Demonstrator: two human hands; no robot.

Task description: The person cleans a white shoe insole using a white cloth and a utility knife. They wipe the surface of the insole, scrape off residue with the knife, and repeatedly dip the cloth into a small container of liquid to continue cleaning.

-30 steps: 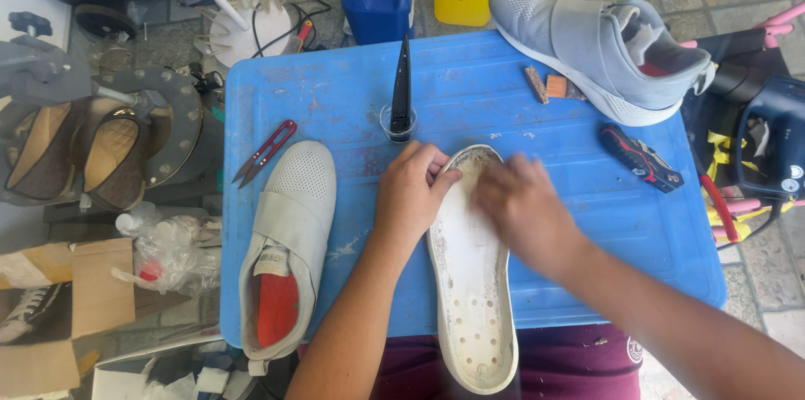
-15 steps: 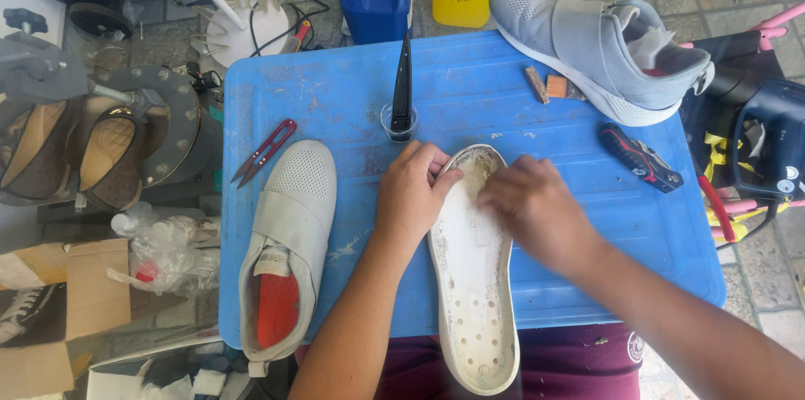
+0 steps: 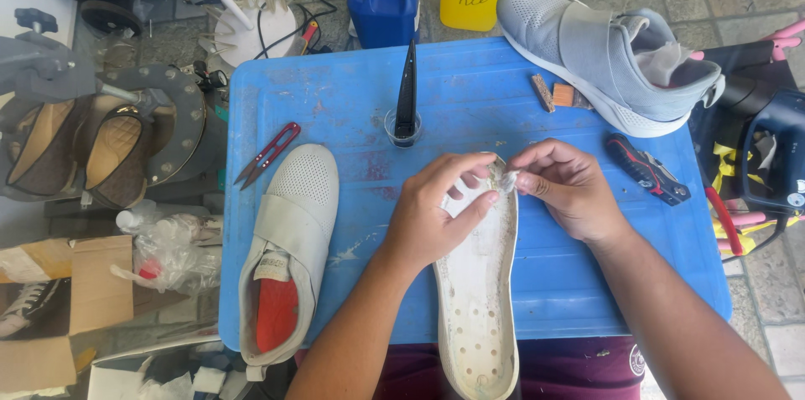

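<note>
Lying lengthwise beneath both hands, one white insole [image 3: 476, 283] is observed on the blue table [image 3: 335, 98]. Its far end is pinned under the curled fingers of the left hand [image 3: 436, 215]. A small pale scrap [image 3: 507, 184] is pinched between thumb and forefinger of the right hand [image 3: 570, 190], at the insole's tip. Two shoes are counted: one white shoe [image 3: 289, 249] left of the left hand, one grey shoe [image 3: 604, 52] beyond the right hand.
</note>
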